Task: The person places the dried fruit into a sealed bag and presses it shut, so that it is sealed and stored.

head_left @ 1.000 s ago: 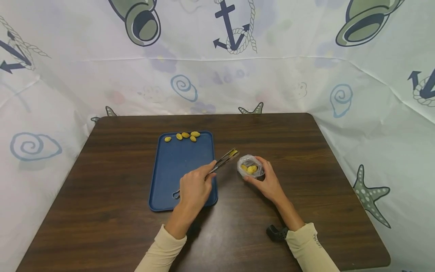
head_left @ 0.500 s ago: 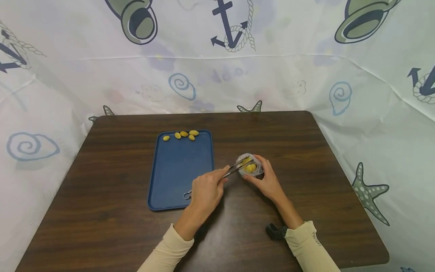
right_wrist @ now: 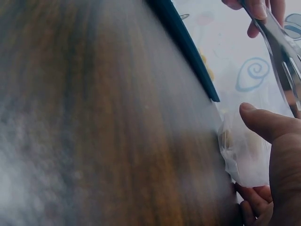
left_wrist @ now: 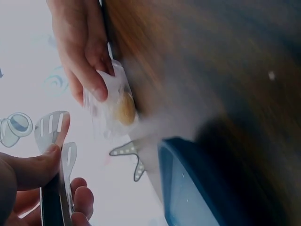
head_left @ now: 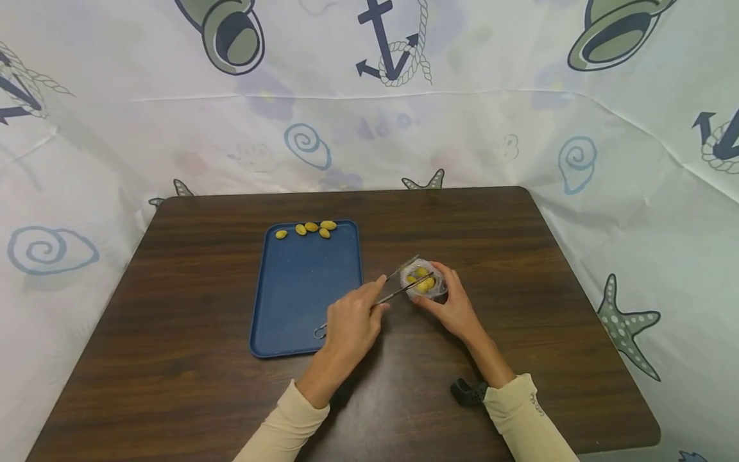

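Observation:
My left hand (head_left: 352,324) holds metal tongs (head_left: 396,293), whose slotted ends are spread apart over the mouth of a clear plastic bag (head_left: 440,286). Nothing shows between the tong ends (left_wrist: 49,129) in the left wrist view. Thumb and fingers of my right hand (head_left: 457,313) grip the side of the bag, which stands upright on the table. Several small yellow oval pieces (head_left: 424,283) lie inside it; one yellow piece (left_wrist: 126,110) shows through the plastic. More yellow oval pieces (head_left: 312,227) lie along the far edge of the blue tray (head_left: 306,276).
The tray lies left of the bag on a dark wood-grain table (head_left: 519,256). A black band-like object (head_left: 469,393) is at my right sleeve cuff (head_left: 510,394). A white patterned cloth (head_left: 491,122) hangs behind the table and at its sides.
My left hand has moved right, bringing the tongs from beside the bag to over it. The tongs have spread and let go of a yellow piece into the bag. The right hand keeps its hold.

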Demonstrator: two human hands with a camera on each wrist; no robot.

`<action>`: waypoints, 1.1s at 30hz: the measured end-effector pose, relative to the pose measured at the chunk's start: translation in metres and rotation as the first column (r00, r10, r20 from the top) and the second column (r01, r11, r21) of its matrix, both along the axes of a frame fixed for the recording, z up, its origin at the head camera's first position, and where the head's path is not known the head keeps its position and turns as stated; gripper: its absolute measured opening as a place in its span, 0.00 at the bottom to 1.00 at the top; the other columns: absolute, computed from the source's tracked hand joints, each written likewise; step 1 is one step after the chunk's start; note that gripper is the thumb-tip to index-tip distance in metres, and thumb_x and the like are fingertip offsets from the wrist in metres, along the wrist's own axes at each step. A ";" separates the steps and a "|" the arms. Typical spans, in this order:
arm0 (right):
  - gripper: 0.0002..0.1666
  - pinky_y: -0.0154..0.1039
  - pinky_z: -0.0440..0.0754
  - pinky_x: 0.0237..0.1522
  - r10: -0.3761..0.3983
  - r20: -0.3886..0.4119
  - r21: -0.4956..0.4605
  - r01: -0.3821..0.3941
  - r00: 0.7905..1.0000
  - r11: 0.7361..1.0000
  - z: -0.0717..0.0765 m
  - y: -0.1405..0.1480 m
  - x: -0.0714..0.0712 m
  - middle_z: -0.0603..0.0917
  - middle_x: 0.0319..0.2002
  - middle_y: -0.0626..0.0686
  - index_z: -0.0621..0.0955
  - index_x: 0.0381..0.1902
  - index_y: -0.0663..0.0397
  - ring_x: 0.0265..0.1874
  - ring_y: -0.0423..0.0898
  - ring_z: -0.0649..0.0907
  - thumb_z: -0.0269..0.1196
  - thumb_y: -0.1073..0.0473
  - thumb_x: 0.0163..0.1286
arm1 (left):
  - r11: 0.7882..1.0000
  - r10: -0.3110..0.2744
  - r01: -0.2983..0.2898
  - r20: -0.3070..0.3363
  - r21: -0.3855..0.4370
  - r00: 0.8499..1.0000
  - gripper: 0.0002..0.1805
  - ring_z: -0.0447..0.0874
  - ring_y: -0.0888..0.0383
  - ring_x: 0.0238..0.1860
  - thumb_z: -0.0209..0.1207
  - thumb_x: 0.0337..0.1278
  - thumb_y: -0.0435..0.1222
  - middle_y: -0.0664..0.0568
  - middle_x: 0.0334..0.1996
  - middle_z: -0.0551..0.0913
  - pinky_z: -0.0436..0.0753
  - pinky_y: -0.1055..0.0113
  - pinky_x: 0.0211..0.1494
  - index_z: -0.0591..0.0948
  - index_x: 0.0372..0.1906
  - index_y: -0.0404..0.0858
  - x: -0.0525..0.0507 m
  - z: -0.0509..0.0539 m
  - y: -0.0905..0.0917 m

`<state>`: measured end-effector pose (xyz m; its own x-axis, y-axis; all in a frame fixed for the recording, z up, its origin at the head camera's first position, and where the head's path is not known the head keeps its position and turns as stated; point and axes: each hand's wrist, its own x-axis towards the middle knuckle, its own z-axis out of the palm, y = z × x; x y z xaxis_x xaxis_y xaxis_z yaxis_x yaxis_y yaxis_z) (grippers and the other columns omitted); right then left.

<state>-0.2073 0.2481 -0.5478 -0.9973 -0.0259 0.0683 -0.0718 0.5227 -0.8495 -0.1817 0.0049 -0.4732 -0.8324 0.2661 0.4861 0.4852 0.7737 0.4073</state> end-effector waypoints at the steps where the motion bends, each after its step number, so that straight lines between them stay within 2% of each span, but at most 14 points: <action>1: 0.50 0.54 0.71 0.60 -0.001 0.000 -0.001 0.001 1.000 1.000 0.000 0.000 0.000 0.73 0.62 0.53 0.64 0.77 0.34 0.57 0.52 0.75 0.76 0.44 0.61 | 1.000 0.008 -0.008 0.003 0.000 1.000 0.29 0.93 0.49 0.42 0.76 0.52 0.39 0.53 0.50 0.92 0.86 0.51 0.32 0.85 0.62 0.44 -0.001 0.000 -0.001; 5: 0.50 0.54 0.71 0.59 -0.003 -0.001 -0.002 0.003 1.000 1.000 0.000 0.000 -0.001 0.73 0.62 0.53 0.65 0.77 0.34 0.57 0.52 0.76 0.77 0.44 0.61 | 0.999 0.045 -0.045 0.026 -0.003 0.999 0.30 0.93 0.47 0.43 0.75 0.54 0.39 0.51 0.52 0.91 0.86 0.49 0.33 0.84 0.64 0.45 -0.003 0.001 -0.009; 11: 0.51 0.56 0.71 0.62 -0.008 -0.001 0.009 0.008 1.000 1.000 0.000 0.000 0.000 0.72 0.65 0.52 0.65 0.77 0.33 0.59 0.52 0.75 0.77 0.43 0.60 | 0.997 0.072 -0.073 0.056 0.009 0.996 0.30 0.93 0.47 0.41 0.74 0.57 0.38 0.48 0.53 0.90 0.87 0.52 0.31 0.83 0.66 0.43 -0.008 0.002 -0.022; 19: 0.51 0.58 0.70 0.63 -0.008 0.011 -0.003 0.008 1.000 1.000 0.001 -0.001 0.000 0.72 0.65 0.53 0.64 0.77 0.34 0.61 0.52 0.74 0.76 0.44 0.61 | 0.992 0.126 -0.127 0.068 0.002 0.990 0.29 0.93 0.45 0.38 0.73 0.58 0.38 0.46 0.54 0.90 0.86 0.51 0.29 0.82 0.66 0.43 -0.018 0.005 -0.038; 26: 0.50 0.57 0.69 0.64 -0.008 0.019 -0.008 0.008 1.000 1.000 0.001 -0.001 0.000 0.71 0.66 0.53 0.64 0.77 0.35 0.61 0.53 0.74 0.76 0.44 0.61 | 0.988 0.155 -0.155 0.068 -0.008 0.986 0.29 0.92 0.44 0.40 0.73 0.58 0.39 0.45 0.53 0.90 0.86 0.50 0.31 0.82 0.66 0.41 -0.028 0.007 -0.052; 33: 0.50 0.57 0.70 0.63 -0.011 0.015 -0.001 0.011 1.000 1.000 0.000 -0.001 0.000 0.72 0.65 0.53 0.64 0.77 0.36 0.59 0.53 0.74 0.76 0.44 0.61 | 0.985 0.170 -0.168 0.095 -0.030 0.981 0.29 0.92 0.43 0.35 0.72 0.60 0.39 0.43 0.54 0.89 0.84 0.52 0.26 0.82 0.66 0.40 -0.037 0.007 -0.063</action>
